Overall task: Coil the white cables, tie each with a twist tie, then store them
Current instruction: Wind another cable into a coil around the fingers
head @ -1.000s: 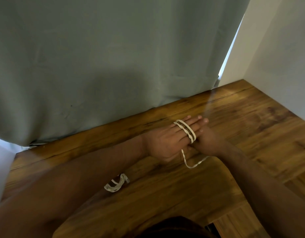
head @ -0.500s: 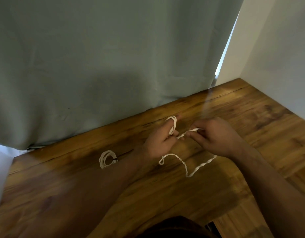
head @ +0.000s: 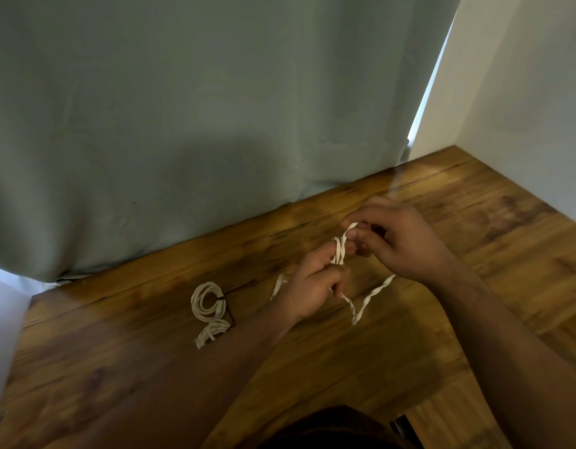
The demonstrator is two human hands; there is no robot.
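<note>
Left hand point(head: 307, 288) acts as spool: cable point(head: 340, 247) looped round raised finger, tail pinched low. Right hand point(head: 395, 241) pinches free run, feeding next wrap. Slack trails on worktop point(head: 474, 228). Two finished coils point(head: 209, 303) parked left, clear of work.

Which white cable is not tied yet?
The white cable in the hands, wound round the left hand; the coiled cable on the table carries a dark tie.

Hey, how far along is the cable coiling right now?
Done: one coil lies on the table bound with a dark tie; a second bundle sits just below it, its tie unclear. In hand: the left hand holds loops of another cable while the right hand wraps it; a tail trails loose. Left: finish, tie, store all.
</note>
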